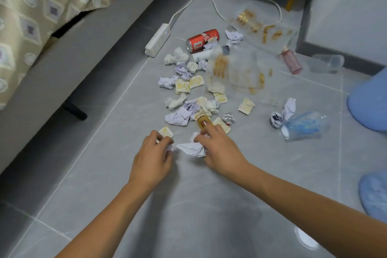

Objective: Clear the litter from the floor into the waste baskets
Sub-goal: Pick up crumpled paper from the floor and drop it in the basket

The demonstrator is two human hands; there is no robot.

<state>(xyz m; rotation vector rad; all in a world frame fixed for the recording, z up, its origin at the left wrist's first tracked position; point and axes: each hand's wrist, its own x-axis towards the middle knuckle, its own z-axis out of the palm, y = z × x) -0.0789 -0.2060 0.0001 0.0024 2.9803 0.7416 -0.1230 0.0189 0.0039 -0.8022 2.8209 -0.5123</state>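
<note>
While most litter (194, 81) stays mid-frame, left hand (154, 153) and right hand (219, 148) each pinch paper (191, 148); barely started

Crumpled white and lilac paper balls (181, 72), yellow-printed wrappers (182, 86), a red can (202, 40) on its side and toppled clear cups (303, 128) lay scattered mid-floor; a blue basket (368, 102) stood at right.

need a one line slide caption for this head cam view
Both hands, left hand and right hand, gather crumpled paper from a litter-strewn tiled floor beside a bed.
</note>
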